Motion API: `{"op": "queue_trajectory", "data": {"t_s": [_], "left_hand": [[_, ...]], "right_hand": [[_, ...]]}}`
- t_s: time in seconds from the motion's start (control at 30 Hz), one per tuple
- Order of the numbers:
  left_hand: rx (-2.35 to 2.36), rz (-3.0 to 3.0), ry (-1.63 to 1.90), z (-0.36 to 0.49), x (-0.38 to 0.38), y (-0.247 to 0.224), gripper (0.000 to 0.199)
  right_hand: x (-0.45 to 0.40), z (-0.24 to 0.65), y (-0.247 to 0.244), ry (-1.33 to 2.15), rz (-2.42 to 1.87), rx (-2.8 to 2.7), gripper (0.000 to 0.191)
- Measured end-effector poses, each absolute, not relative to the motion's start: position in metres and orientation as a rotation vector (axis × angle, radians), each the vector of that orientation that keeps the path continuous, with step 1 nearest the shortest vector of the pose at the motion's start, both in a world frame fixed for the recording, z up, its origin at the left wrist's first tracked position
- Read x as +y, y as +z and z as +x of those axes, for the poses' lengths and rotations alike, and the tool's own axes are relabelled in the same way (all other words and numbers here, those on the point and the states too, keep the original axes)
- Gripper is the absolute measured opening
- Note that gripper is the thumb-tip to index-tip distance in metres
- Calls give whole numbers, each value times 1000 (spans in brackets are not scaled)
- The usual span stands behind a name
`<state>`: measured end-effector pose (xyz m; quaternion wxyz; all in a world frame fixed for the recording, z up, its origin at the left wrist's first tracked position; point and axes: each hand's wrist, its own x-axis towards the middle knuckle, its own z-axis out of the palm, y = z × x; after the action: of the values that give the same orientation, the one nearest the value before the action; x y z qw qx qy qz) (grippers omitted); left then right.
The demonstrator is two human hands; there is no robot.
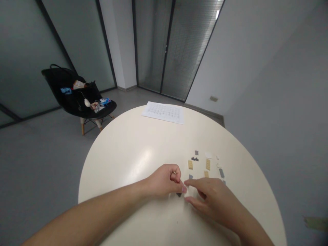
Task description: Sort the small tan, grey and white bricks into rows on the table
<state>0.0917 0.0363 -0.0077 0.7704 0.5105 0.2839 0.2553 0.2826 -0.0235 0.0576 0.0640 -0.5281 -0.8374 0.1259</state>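
Note:
Over the near part of the table, my left hand (167,180) has its fingers curled in and its thumb stretched to the right. A small dark piece (178,194) shows just under that thumb; whether it is pinched or lies on the table I cannot tell. My right hand (208,192) is close by on the right, its thumb and forefinger apart with no piece visible between them. Just beyond the right forefinger lies a small grey plate (190,176). A tan building brick plate (206,174) is partly hidden behind the right hand's knuckles.
More pieces lie on the round table (115,147): tan plates (190,164), (208,164), a dark notched piece (195,159), a grey square (196,152), a white plate (208,155) and a grey oblong piece (221,173). Printed paper (164,112) sits at the far edge. A loaded black chair (77,92) stands left.

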Motion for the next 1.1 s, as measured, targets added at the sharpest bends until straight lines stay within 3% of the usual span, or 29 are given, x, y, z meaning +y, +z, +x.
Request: {"op": "queue_trajectory", "data": {"t_s": [0.3, 0.8, 1.1], "left_hand": [[707, 1152, 556, 85, 41, -5, 33], [799, 1405, 471, 82, 46, -6, 26], [799, 1442, 437, 81, 46, -4, 26]], "right_hand": [[-19, 383, 47, 243, -2101, -2074, 46], [-30, 373, 45, 929, -2145, -2115, 29], [-30, 363, 36, 874, -2201, -2087, 34]]}}
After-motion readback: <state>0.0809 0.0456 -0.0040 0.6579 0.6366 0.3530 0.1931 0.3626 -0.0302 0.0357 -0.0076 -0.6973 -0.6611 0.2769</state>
